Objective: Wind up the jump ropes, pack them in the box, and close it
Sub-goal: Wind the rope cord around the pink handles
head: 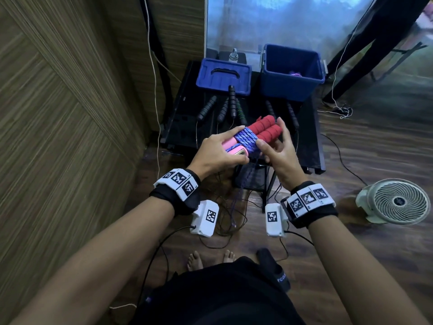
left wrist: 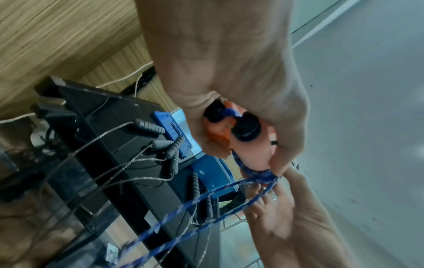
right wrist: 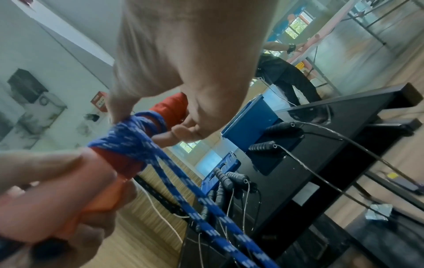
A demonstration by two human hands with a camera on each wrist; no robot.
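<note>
A jump rope with two red foam handles [head: 262, 130] and pink ends is held over the front of the black table. Blue patterned rope [head: 246, 140] is wound round the middle of the paired handles. My left hand [head: 219, 150] grips the pink ends; the left wrist view shows the black end caps [left wrist: 245, 127] in its palm. My right hand [head: 277, 151] pinches the blue rope at the winding, its other fingers spread past the red foam [right wrist: 172, 105]. Two loose strands [right wrist: 206, 199] hang from the winding [right wrist: 133, 136] toward the floor. The blue box [head: 293, 71] stands lidless at the table's back right.
The blue lid [head: 222, 76] lies at the back left of the table [head: 312, 146]. Several black-handled jump ropes [head: 232, 102] lie in front of lid and box, cords trailing over the front edge. Something purple lies in the box. A white fan [head: 396, 200] stands on the floor, right.
</note>
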